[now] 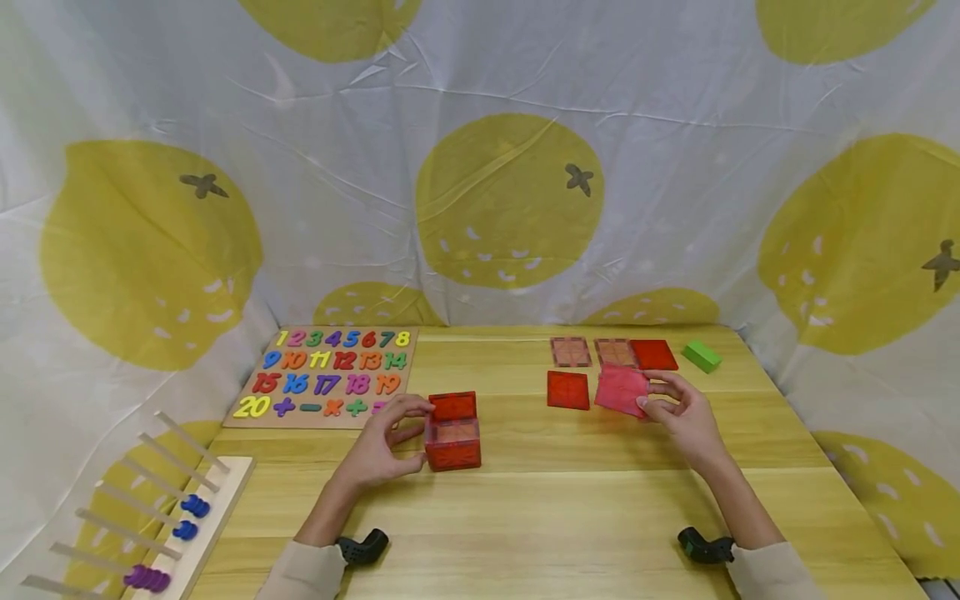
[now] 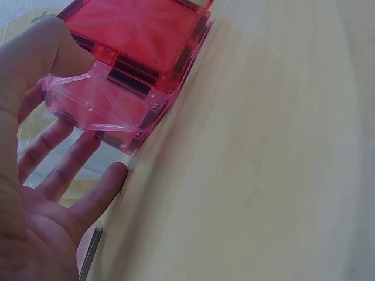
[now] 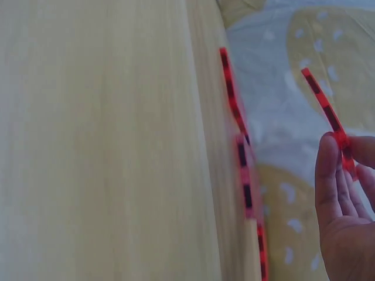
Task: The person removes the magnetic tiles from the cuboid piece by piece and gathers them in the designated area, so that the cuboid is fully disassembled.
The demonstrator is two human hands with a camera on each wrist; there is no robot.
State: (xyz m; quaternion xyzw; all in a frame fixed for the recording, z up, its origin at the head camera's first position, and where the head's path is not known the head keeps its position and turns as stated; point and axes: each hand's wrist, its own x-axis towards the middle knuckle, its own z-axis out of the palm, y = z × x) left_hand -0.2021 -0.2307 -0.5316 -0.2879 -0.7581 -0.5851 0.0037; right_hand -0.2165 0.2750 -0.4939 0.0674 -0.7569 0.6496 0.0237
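Note:
Left of the table's middle stands a small open-topped box (image 1: 453,454) of red and pink see-through magnetic tiles, one red tile upright at its back. My left hand (image 1: 378,446) holds it from the left side. In the left wrist view its thumb is on one edge of the box (image 2: 135,35), with the fingers partly behind. On the right, my right hand (image 1: 686,417) pinches a red magnetic tile (image 1: 619,389) between thumb and fingers. The right wrist view shows this held tile (image 3: 326,105) edge-on, apart from the table.
Nearby lie a red tile (image 1: 567,390), two pale pink tiles, one left (image 1: 571,352) and one right (image 1: 613,351), and another red tile (image 1: 655,355). A green block (image 1: 702,357) is at the back right. A number board (image 1: 300,408) and a peg rack (image 1: 225,492) occupy the left.

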